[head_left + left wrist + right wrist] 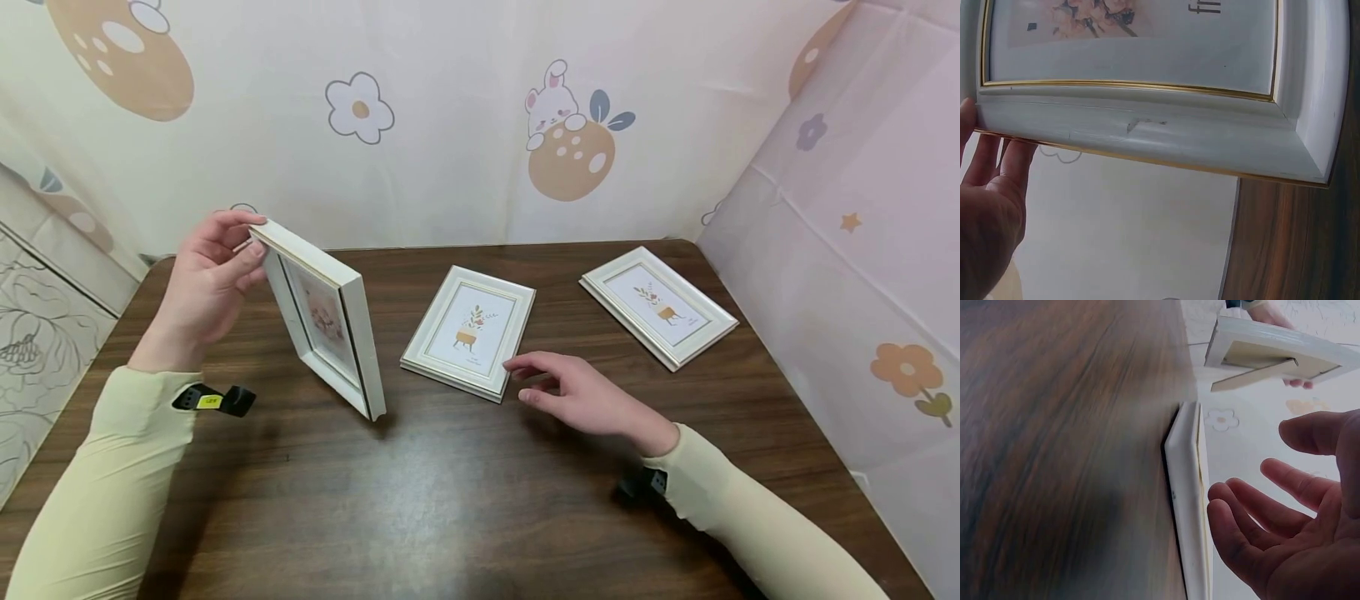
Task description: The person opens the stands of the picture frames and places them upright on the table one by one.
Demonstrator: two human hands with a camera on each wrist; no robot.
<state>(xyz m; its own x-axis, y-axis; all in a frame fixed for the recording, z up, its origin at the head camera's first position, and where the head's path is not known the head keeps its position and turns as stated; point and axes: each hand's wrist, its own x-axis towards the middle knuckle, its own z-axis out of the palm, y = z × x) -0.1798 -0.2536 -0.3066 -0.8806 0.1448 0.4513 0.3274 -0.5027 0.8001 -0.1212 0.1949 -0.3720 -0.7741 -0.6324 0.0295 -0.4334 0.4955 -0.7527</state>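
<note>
Over a table (420,500), the left hand (204,287) pinches a tilted picture frame (326,321) at ten o'clock; the right hand (585,392), loosely spread, is near a flat frame (471,332) at twelve; third frame (660,307), two.

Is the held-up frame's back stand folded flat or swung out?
Swung out. In the right wrist view, the stand slants away from the back of the held frame, its end showing past the frame's edge.
</note>
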